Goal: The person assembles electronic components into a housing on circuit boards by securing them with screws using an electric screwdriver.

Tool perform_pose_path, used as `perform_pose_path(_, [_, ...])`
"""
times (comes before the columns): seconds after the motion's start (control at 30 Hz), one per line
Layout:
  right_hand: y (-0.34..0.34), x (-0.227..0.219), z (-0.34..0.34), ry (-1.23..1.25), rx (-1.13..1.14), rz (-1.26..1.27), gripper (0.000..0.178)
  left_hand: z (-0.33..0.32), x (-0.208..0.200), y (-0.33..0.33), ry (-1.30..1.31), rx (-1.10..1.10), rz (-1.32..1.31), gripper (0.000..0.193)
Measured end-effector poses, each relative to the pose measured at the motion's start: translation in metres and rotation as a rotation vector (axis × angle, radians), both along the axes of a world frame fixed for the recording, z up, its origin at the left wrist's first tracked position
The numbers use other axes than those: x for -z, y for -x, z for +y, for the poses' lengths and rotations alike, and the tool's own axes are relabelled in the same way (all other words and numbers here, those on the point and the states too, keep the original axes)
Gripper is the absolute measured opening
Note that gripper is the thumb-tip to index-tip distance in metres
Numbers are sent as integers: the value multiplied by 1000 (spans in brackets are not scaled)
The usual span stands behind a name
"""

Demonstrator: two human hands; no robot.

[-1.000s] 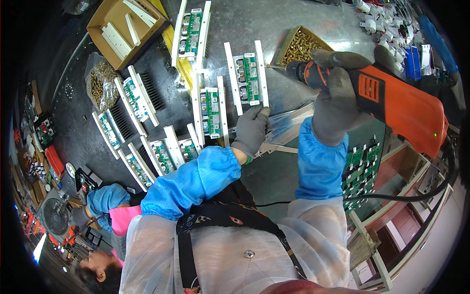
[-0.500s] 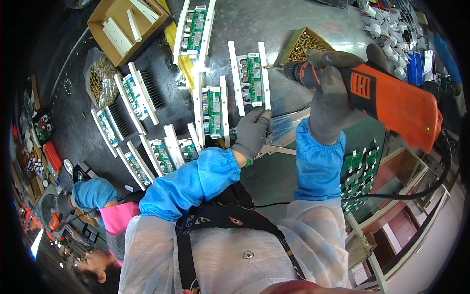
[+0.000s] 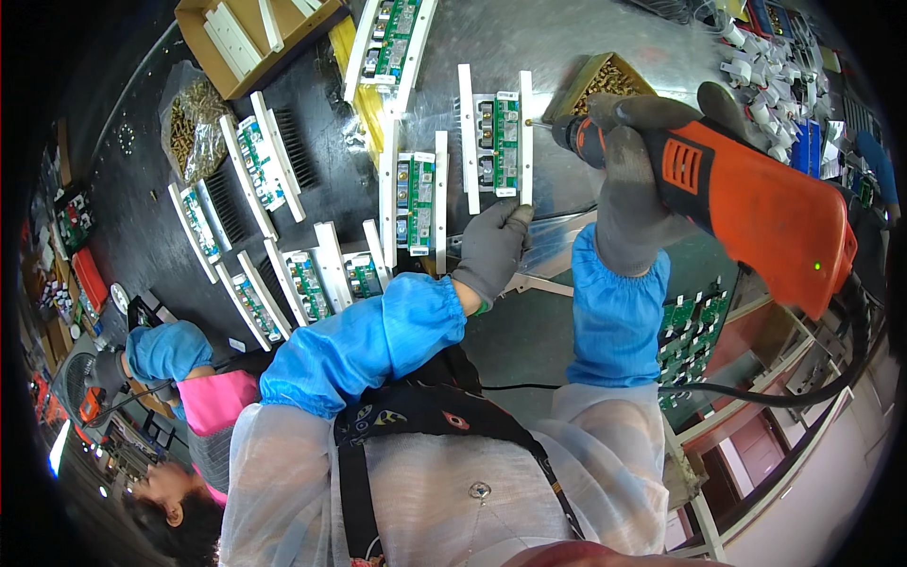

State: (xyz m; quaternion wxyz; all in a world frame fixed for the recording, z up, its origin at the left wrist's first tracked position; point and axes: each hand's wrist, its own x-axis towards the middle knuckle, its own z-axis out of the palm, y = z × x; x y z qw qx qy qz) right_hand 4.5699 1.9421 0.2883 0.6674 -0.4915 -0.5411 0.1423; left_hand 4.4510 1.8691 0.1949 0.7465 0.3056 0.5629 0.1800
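Observation:
A green circuit board with white rails (image 3: 506,144) on both sides lies on the dark table in front of me. My left hand (image 3: 493,251), in a grey glove, pinches the lower end of its right rail (image 3: 526,156) between thumb and fingers. My right hand (image 3: 635,175), also gloved, wraps round an orange and black corded power drill (image 3: 770,208). The drill's thin bit points left, its tip at the outer side of that rail. Whether a screw sits on the tip is too small to tell. Just behind the drill stands an open box of brass-coloured screws (image 3: 573,87).
Several similar railed boards (image 3: 416,203) stand left of my hand. A bag of screws (image 3: 194,132) and a cardboard box of white rails (image 3: 189,36) lie farther left. White parts (image 3: 756,85) crowd the far right. A co-worker's sleeve (image 3: 170,350) shows at lower left; a black cable (image 3: 784,397) hangs right.
The whole view has turned and shifted slightly. My left hand stays on the rail, my right hand still holds the drill, and the bit remains at the rail's side.

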Motion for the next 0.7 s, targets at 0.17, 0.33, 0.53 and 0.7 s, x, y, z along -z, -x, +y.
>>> perform_pose_path(0.17, [3, -1, 1, -56, -32, 10, 25, 0, 0, 1, 42, 2, -7, 26])
perform_pose_path(0.33, [1, -10, 2, 48, 46, -142, 36, -1, 1, 4, 45, -3, -18, 26])
perform_pose_path(0.53, [7, -50, -42, -191, -26, 533, 47, -7, -31, 23, 245, -19, -58, 34])
perform_pose_path(0.7, [-3, -69, -83, -257, -211, 218, 62, -14, -35, 34, 384, -26, -570, 43])
